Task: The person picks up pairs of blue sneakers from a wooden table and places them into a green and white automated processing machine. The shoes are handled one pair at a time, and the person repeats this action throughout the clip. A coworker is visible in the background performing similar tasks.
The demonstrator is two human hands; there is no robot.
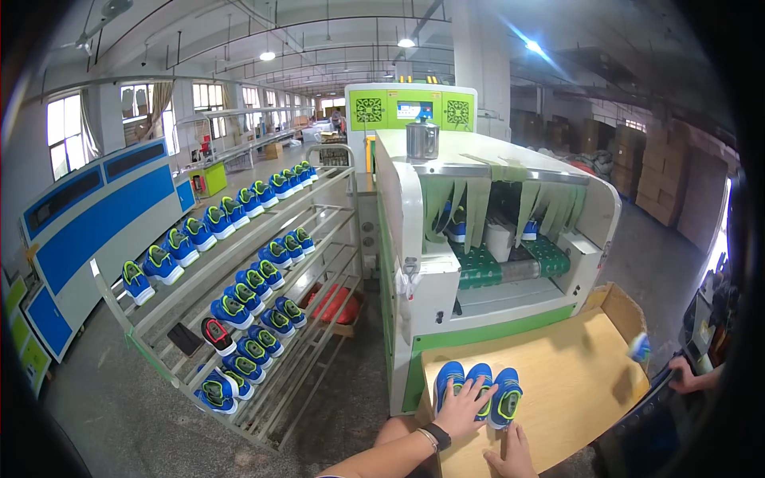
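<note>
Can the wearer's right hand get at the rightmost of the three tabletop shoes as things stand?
Probably yes: the right hand is at the near end of that blue shoe, with nothing visible between them. The left hand spreads over the neighbouring shoes.

Head cam, wide fisheye, looks forward-down: hands [460, 414] near at bottom, table [567, 366] beneath, machine [510, 313] farther ahead, rack [239, 253] left.

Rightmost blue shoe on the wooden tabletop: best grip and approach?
Likely the heel of the rightmost shoe, from the near right: its heel end faces the wearer, its right flank is exposed, and the middle shoe crowds its left.
</note>
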